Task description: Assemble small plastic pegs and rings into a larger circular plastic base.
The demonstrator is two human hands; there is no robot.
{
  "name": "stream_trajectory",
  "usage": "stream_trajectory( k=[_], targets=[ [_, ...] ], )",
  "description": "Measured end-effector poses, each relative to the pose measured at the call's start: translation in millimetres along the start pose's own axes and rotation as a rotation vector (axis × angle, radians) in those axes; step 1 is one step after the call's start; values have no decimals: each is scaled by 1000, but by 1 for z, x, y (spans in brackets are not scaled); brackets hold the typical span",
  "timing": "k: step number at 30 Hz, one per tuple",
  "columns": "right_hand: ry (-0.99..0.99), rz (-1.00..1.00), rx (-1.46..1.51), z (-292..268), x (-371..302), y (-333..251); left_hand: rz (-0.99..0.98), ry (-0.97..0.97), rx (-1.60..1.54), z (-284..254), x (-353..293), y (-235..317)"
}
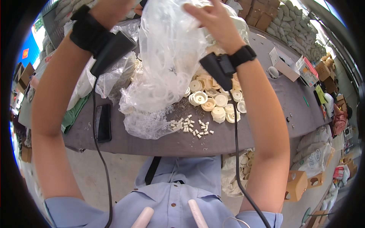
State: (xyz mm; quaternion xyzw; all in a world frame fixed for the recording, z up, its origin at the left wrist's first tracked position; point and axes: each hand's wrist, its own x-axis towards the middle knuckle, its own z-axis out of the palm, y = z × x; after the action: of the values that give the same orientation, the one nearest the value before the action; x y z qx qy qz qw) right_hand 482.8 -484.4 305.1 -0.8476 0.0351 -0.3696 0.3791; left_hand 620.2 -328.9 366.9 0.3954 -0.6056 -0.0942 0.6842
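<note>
A large clear plastic bag [163,64] rises from the table to the upper edge of the view, its crumpled lower end holding small clear rings [152,121]. My left hand [118,8] is at the top, left of the bag, its fingers cut off by the edge. In front of the bag's upper right side is my right hand [218,28], one digit stretched out toward the plastic and apart from the others, which run out of view. Below the bag lie small white plastic pieces [188,125] and tiny metal parts [194,110]. Round cream plastic caps [220,100] are heaped beside them.
A black phone [103,123] lies on the grey-covered table [167,148] at the left. More clear bags [118,76] and green cloth [74,114] are near it. At the far right stands an open white box [283,64]. Black cables [236,152] hang from both wrists.
</note>
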Motion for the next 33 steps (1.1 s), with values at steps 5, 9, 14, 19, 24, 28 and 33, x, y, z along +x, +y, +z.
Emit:
stream_trajectory(
  k=[5, 9, 14, 19, 24, 28, 33],
  targets=[
    [78, 137, 3, 6, 15, 7, -36, 88, 103, 71, -31, 9],
    [124, -63, 76, -19, 4, 5, 275, -26, 991, 14, -98, -81],
    [264, 28, 847, -44, 13, 18, -395, -368, 1075, -28, -131, -101],
    [316, -82, 877, -83, 20, 37, -305, -14, 955, -60, -84, -96],
    [278, -135, 887, -69, 23, 16, -171, 0, 1058, -69, -69, -102],
    [27, -106, 1089, -80, 42, 34, -3, 28, 1163, -45, -75, -111],
    [22, -92, 976, -41, 37, 4, 600, -250, 1257, -1, -120, -97]
  ],
)
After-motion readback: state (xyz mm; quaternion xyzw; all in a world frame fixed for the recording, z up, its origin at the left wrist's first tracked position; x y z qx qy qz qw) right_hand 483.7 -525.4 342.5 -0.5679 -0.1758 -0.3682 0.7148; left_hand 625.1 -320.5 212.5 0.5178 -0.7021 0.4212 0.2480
